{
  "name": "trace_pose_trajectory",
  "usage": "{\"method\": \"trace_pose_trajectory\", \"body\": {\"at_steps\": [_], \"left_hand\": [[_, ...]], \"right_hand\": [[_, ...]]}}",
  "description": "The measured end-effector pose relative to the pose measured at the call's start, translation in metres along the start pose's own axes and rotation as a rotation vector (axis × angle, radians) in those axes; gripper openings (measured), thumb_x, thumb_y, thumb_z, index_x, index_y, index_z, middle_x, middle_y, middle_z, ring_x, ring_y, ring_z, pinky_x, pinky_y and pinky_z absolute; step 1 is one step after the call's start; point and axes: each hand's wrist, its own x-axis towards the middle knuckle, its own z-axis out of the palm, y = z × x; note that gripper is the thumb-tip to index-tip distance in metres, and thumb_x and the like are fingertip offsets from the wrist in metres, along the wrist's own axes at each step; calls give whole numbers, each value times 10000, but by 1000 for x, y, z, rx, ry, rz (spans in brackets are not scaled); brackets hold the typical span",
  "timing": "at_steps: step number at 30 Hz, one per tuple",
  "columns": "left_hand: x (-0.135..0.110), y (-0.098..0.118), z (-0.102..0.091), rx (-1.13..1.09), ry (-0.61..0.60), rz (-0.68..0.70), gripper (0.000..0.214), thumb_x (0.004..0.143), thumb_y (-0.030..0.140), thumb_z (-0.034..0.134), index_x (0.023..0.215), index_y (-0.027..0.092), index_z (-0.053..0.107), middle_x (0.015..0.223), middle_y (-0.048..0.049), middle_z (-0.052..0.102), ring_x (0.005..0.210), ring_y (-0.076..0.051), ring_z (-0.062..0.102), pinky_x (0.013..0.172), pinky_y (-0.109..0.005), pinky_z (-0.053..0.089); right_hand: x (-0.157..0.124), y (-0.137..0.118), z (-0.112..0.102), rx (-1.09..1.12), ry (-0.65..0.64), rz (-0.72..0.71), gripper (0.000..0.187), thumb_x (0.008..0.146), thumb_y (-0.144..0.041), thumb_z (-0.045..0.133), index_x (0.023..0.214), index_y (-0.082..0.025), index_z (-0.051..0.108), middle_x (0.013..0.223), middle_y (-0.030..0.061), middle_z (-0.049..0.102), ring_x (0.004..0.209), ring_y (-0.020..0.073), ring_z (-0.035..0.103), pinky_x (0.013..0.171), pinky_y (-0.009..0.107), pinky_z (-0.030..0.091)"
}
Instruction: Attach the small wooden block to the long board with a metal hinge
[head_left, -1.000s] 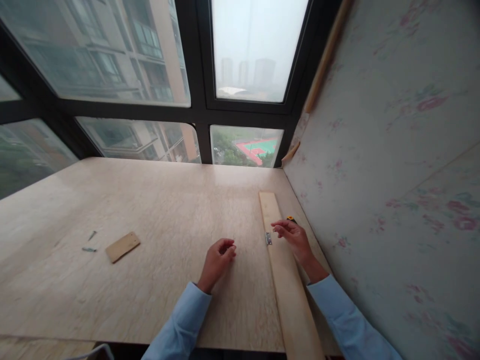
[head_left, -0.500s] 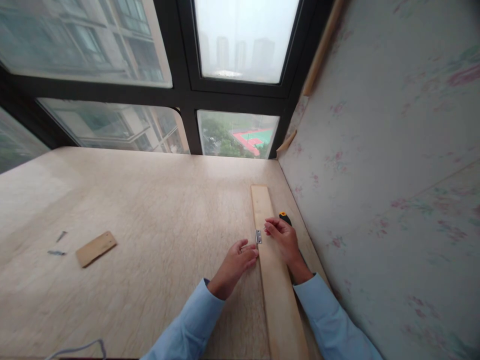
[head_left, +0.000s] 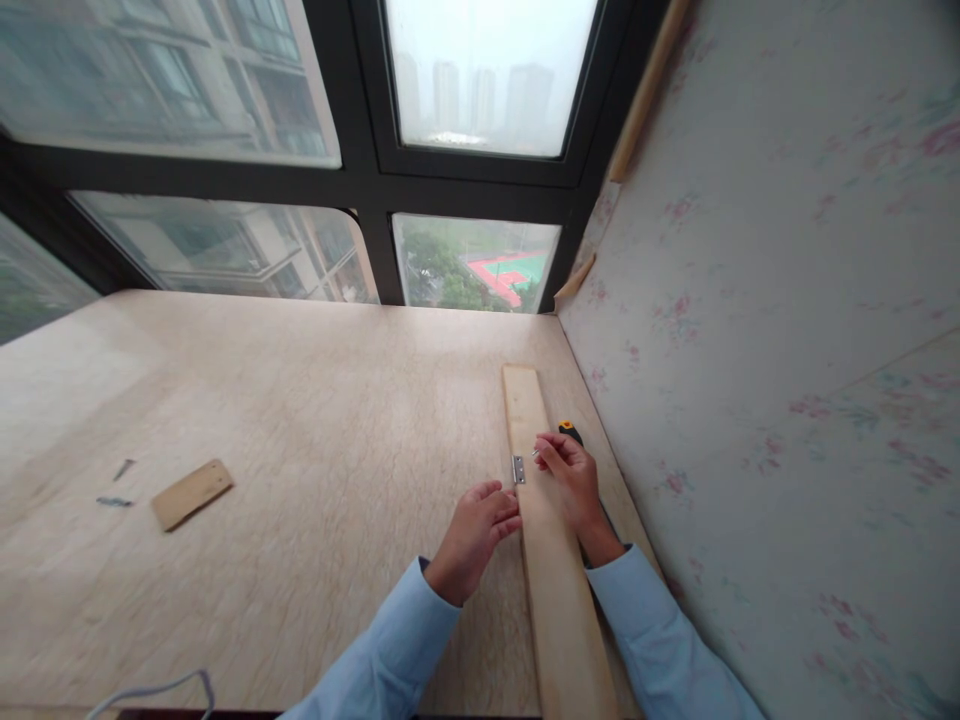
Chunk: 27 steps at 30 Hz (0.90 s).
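Observation:
A long pale wooden board (head_left: pixel 562 590) lies lengthwise in front of me. On its left edge sits a small metal hinge (head_left: pixel 519 470), with screw holes in the leaf that faces up. My left hand (head_left: pixel 480 525) is beside the board just below the hinge, its fingers loosely extended with the tips at the board's edge; I see nothing held in it. Above the board, right of the hinge, my right hand (head_left: pixel 571 475) pinches a small metal screw (head_left: pixel 535 453) between thumb and fingertips. Partly hidden behind this hand is a screwdriver with a black and yellow handle (head_left: pixel 570 431).
On the left of the marbled surface (head_left: pixel 315 430) are a small wooden plate (head_left: pixel 193 495), a screw (head_left: pixel 124 468) and a greyish wall plug (head_left: pixel 114 502). A pale cable (head_left: pixel 161 690) curves at the near edge. The papered wall (head_left: pixel 750 400) bounds the right side, windows the far side.
My right hand has drawn slightly right, away from the hinge, and the screw in it shows more clearly. My left hand has shifted a little right along the board's edge.

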Motion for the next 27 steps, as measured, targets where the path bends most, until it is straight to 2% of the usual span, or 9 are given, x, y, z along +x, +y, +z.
{"method": "trace_pose_trajectory", "body": {"at_steps": [5,10,15,20,27], "left_hand": [[7,0,-6,29,-26,-11,170,794,247,642,932,185,563,990,-96,700,859,-162,675,736,-246,515],[15,9,-11,54,-71,-57,137,798,235,626,878,125,607,924,-131,700,764,-146,669,715,-245,511],[25,16,-2,282,-41,-5,251,730,218,692,943,123,602,865,-90,696,709,-122,649,679,-226,499],[37,17,7,450,-95,-22,212,789,255,629,952,122,605,799,-70,686,625,-128,647,628,-247,525],[53,10,8,603,-5,61,208,841,296,583,917,105,614,721,-54,644,530,-130,621,506,-247,533]], "right_hand": [[-1,-2,-2,35,22,13,290,727,-443,731,874,-196,686,758,13,649,635,129,567,610,267,478],[-1,-6,-3,66,35,30,286,708,-433,746,855,-195,687,747,7,640,624,120,560,593,256,472],[-1,-8,-3,73,48,16,308,702,-438,750,847,-175,685,730,5,636,614,116,556,571,247,465],[-1,-7,-2,90,24,-6,274,709,-410,754,849,-183,694,727,-3,642,599,110,559,566,246,465],[0,1,-3,-54,-40,-54,235,722,-373,745,869,-192,723,832,38,717,738,171,646,710,316,526]]}}
